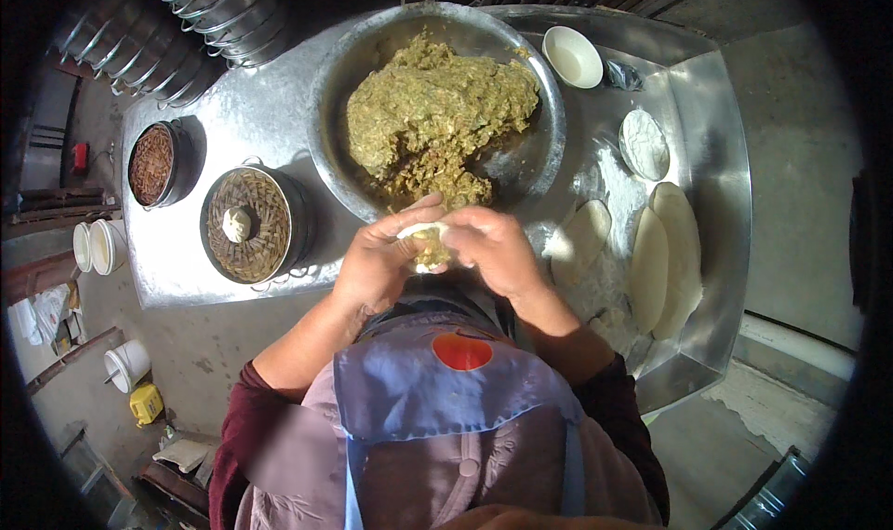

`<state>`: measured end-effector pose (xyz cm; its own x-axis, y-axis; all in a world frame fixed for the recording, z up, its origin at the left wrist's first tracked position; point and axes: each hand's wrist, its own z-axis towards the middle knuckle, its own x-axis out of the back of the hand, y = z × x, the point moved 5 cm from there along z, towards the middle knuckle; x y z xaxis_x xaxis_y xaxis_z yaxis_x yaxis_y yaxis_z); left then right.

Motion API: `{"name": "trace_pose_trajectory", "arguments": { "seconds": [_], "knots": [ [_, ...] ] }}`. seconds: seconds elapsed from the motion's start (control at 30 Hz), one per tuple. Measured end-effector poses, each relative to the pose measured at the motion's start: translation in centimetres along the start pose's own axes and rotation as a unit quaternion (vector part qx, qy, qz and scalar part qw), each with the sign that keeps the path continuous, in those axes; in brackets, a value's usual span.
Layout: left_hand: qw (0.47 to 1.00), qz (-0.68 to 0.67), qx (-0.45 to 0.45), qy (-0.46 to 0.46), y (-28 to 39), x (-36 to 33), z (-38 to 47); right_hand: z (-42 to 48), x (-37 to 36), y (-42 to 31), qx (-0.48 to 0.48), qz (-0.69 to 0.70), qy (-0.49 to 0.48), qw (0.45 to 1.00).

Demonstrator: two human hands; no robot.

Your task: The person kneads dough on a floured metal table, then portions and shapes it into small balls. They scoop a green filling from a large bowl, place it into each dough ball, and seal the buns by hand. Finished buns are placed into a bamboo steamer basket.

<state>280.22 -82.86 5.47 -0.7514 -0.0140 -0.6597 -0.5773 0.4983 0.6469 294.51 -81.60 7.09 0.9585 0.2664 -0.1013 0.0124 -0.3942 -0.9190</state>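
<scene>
My left hand (377, 261) cups a round dough wrapper (404, 231) with filling (431, 249) lying open in its middle. On the other side, the fingers of my right hand (492, 247) pinch the wrapper's edge; the fingertips partly hide it. Both hands are just over the near rim of a wide metal basin (323, 146), which holds a large mound of yellow-green chopped filling (439, 97). To the left, a pleated bun (236, 224) sits on the woven mat of a round metal steamer tray (300, 216).
A second steamer tray (183, 160) stands farther left, below stacked metal steamers (230, 13). Right of the basin are a white bowl (572, 57), a bowl of flour (644, 145), and long dough pieces (666, 265) against the metal table's raised wall (711, 209). White buckets (104, 245) stand beyond the table.
</scene>
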Motion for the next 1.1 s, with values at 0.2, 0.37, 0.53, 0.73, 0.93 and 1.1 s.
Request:
{"name": "trace_pose_trajectory", "arguments": {
  "seconds": [0.2,0.37,0.53,0.73,0.93,1.1],
  "knots": [
    [0.997,0.017,0.077,-0.018,0.4,-0.6,-0.6,0.3,-0.3,-0.2,-0.026,0.116,-0.079,0.99],
    [0.983,0.143,0.066,-0.093,0.9,-0.7,-0.3,0.6,-0.9,-1.1,0.035,0.007,-0.098,0.995],
    [0.982,0.153,0.084,-0.071,1.4,0.3,-0.5,0.5,-0.8,-1.2,0.005,-0.034,-0.097,0.995],
    [0.996,-0.042,0.03,-0.078,0.5,-0.2,-1.0,0.4,0.4,-1.1,0.002,0.15,-0.03,0.988],
    [0.95,0.304,-0.005,-0.074,0.6,0.3,-0.6,0.8,0.3,-1.1,0.035,-0.073,-0.072,0.994],
    [0.965,0.248,0.027,-0.086,1.6,0.3,-0.6,0.7,-0.3,-0.4,-0.007,-0.011,-0.117,0.993]
  ]
}}
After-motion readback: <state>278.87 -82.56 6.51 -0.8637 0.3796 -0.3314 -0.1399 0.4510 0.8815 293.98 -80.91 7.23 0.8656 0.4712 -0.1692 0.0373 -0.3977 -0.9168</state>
